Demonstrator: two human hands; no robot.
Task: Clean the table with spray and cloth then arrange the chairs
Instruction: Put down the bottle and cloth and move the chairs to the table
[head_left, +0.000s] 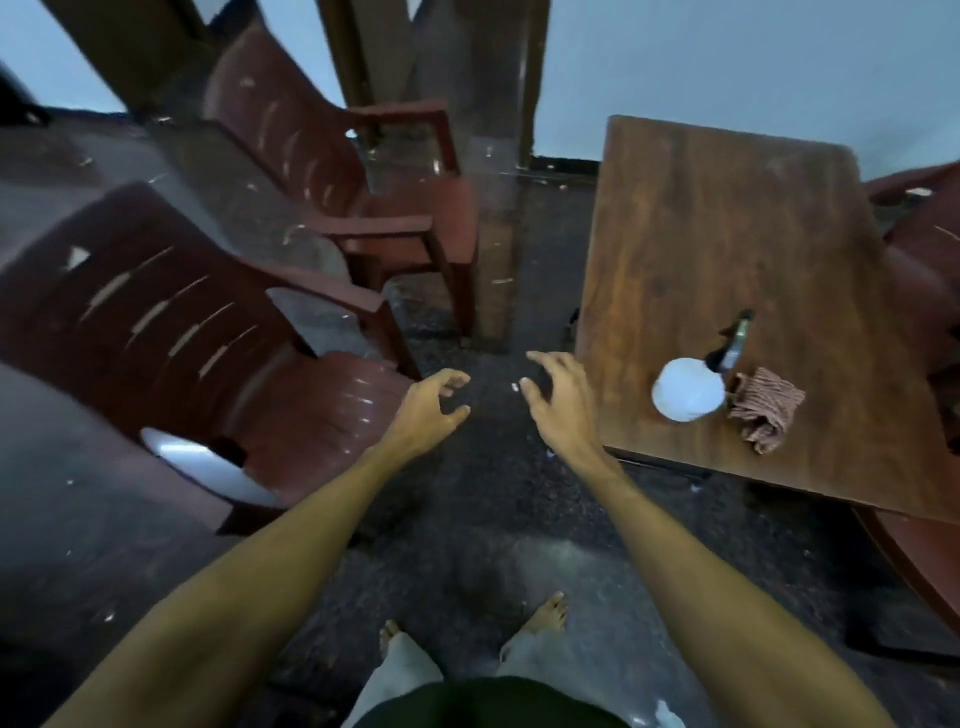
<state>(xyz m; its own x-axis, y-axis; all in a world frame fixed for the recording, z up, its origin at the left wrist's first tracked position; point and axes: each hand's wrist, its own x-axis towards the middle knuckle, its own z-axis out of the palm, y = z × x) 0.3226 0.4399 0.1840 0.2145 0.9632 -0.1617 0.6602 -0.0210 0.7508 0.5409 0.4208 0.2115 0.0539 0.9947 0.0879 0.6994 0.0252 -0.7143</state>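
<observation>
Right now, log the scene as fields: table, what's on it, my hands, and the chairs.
table: wooden, on the right
spray bottle: on table, near front edge
cloth: crumpled, right of spray bottle
left hand: open, empty, above the floor
right hand: open, empty, left of table
nearer chair: left, apart from table
farther chair: behind it, also apart
third chair: table's right side, partly cut off

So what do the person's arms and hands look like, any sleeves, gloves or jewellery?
The left arm and right arm are bare to the frame's edge: no sleeves show. The left hand and right hand wear no gloves, and no watch, bracelet or ring is visible, though the picture is somewhat blurred.
</observation>
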